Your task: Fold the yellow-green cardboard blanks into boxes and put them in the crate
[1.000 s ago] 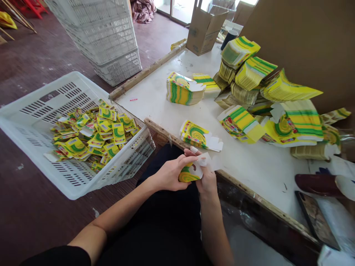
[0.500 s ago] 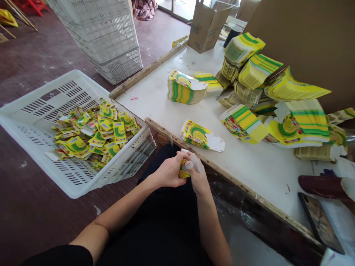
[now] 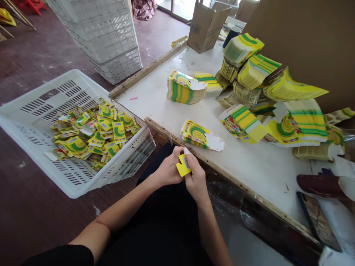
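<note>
Between my hands, just off the table's front edge, is a small yellow cardboard box [image 3: 183, 168] with a barcode and a flap sticking out toward me. My left hand [image 3: 169, 169] grips its left side with curled fingers, and they hide part of it. On the other side my right hand [image 3: 196, 173] pinches it, thumb over the barcode end. Just beyond my hands, a small pile of flattened yellow and green cartons [image 3: 195, 133] with white flaps lies on the table. To my left, a white plastic crate [image 3: 80, 188] holds many small yellow boxes [image 3: 119, 132].
A wooden strip [image 3: 222, 171] edges the white table [image 3: 155, 98]. Stacks of flat cartons [image 3: 259, 70] fill its right side, with another stack [image 3: 183, 88] farther left. A phone [image 3: 318, 220] lies near right. Behind stand a cardboard box [image 3: 206, 29] and stacked white crates [image 3: 111, 40].
The small box has turned in my hands, so its barcode and yellow flap now show. My right thumb has shifted onto it. The cartons and crate stay where they were.
</note>
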Demonstrator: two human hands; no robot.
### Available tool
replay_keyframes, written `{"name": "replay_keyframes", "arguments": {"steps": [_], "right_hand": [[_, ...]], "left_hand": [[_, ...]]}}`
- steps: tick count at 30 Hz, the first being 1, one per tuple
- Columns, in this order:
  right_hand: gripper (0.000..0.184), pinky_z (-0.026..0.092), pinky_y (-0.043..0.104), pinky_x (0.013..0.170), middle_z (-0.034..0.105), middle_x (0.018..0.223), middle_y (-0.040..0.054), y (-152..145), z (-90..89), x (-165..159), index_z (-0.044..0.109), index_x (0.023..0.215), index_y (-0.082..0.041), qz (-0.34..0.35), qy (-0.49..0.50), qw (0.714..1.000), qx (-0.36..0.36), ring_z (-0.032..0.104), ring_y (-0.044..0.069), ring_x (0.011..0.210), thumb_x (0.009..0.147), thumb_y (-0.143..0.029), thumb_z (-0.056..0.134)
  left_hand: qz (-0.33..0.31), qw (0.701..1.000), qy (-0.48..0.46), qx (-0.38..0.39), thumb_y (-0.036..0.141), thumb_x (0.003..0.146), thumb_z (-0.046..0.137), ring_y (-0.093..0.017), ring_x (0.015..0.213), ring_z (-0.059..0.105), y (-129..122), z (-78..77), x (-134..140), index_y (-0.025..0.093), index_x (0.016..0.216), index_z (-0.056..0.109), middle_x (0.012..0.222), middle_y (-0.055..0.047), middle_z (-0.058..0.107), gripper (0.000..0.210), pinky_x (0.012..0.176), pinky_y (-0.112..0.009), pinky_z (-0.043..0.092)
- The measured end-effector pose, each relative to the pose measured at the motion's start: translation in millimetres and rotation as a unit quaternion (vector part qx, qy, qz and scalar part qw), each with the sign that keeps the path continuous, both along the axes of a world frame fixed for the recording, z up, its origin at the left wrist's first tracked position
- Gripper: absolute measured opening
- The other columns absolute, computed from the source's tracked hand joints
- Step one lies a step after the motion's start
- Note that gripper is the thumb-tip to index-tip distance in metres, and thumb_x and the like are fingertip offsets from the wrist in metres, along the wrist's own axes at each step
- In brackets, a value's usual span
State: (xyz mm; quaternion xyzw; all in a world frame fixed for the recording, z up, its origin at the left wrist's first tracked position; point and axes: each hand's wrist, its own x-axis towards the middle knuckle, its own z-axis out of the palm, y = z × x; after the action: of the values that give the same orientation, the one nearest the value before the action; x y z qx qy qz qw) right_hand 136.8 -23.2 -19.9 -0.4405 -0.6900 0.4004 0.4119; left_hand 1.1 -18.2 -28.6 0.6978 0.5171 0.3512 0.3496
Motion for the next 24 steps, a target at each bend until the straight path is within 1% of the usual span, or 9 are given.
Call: {"name": "replay_keyframes", "arguments": {"steps": [3,6,8,10,12,15,18,21,24], "right_hand": [[0.045,0.050,0.045,0.107,0.064,0.136,0.0047,1.7,-4.1,2.1,0.064,0.131,-0.028,-0.062,0.061,0.995,-0.055,0.061,0.025,0.126,0.088,-0.017,0.054],[0.042,0.050,0.047,0.106,0.066,0.133,0.0064,2.9,-5.8,7.2,0.062,0.133,-0.026,-0.107,0.094,0.986,-0.092,0.062,0.026,0.124,0.092,-0.025,0.054],[0.047,0.048,0.047,0.108,0.062,0.138,0.0083,2.5,-5.7,10.0,0.058,0.137,-0.025,-0.078,0.061,0.993,-0.057,0.058,0.027,0.129,0.091,-0.027,0.058],[0.053,0.045,0.045,0.110,0.053,0.147,0.0099,2.0,-4.9,11.0,0.055,0.140,-0.026,-0.025,0.006,1.000,0.001,0.051,0.028,0.136,0.088,-0.027,0.063],[0.050,0.046,0.044,0.110,0.047,0.152,0.0099,2.1,-3.4,10.8,0.057,0.138,-0.027,0.017,-0.041,0.998,0.038,0.047,0.028,0.138,0.088,-0.027,0.063],[0.033,0.050,0.042,0.105,0.048,0.152,0.0090,4.6,-0.7,11.7,0.068,0.123,-0.028,0.053,-0.077,0.995,0.041,0.050,0.027,0.136,0.091,-0.025,0.058],[0.026,0.052,0.041,0.102,0.050,0.150,0.0100,7.8,2.0,15.7,0.074,0.111,-0.027,0.073,-0.085,0.993,0.035,0.053,0.028,0.133,0.091,-0.023,0.057],[0.023,0.052,0.041,0.102,0.050,0.149,0.0115,9.1,4.5,19.7,0.074,0.107,-0.026,0.086,-0.089,0.992,0.036,0.054,0.028,0.133,0.092,-0.024,0.057],[0.024,0.049,0.043,0.105,0.045,0.153,0.0125,8.0,6.3,19.2,0.073,0.111,-0.024,0.086,-0.102,0.990,0.034,0.050,0.029,0.136,0.093,-0.026,0.056]], "left_hand": [[0.016,0.999,0.037,0.001,0.023,0.067,0.068,-0.026,0.098,0.062,0.7,7.5,1.3,0.022,0.120,0.037,0.114,-0.010,0.054,0.061,0.081,-0.042,0.053],[0.000,0.995,0.090,-0.031,0.022,0.063,0.071,-0.031,0.106,0.061,1.9,17.1,-1.6,0.022,0.115,0.046,0.116,-0.010,0.058,0.058,0.087,-0.046,0.052],[-0.008,0.995,0.088,-0.052,0.021,0.065,0.069,-0.028,0.102,0.065,2.2,21.0,-5.7,0.022,0.116,0.049,0.115,-0.009,0.062,0.054,0.086,-0.043,0.053],[-0.007,0.996,0.069,-0.055,0.021,0.067,0.067,-0.026,0.099,0.067,2.1,22.1,-10.4,0.022,0.116,0.051,0.113,-0.008,0.065,0.052,0.085,-0.039,0.054],[-0.004,0.997,0.058,-0.054,0.021,0.066,0.067,-0.026,0.098,0.068,1.5,21.7,-14.9,0.021,0.114,0.053,0.112,-0.008,0.067,0.050,0.085,-0.038,0.055],[-0.001,0.996,0.057,-0.070,0.021,0.063,0.069,-0.026,0.096,0.069,0.7,21.3,-19.7,0.019,0.112,0.056,0.109,-0.009,0.070,0.050,0.084,-0.038,0.056],[-0.006,0.995,0.054,-0.082,0.021,0.062,0.070,-0.026,0.094,0.070,0.7,22.4,-21.5,0.018,0.110,0.058,0.107,-0.009,0.071,0.050,0.084,-0.037,0.056],[-0.021,0.995,0.052,-0.085,0.021,0.062,0.070,-0.027,0.095,0.070,1.5,23.6,-20.4,0.016,0.110,0.060,0.108,-0.010,0.072,0.049,0.085,-0.038,0.056],[-0.030,0.995,0.057,-0.081,0.021,0.062,0.069,-0.027,0.096,0.070,2.5,23.7,-18.4,0.016,0.111,0.060,0.109,-0.011,0.072,0.049,0.085,-0.038,0.056]]}}
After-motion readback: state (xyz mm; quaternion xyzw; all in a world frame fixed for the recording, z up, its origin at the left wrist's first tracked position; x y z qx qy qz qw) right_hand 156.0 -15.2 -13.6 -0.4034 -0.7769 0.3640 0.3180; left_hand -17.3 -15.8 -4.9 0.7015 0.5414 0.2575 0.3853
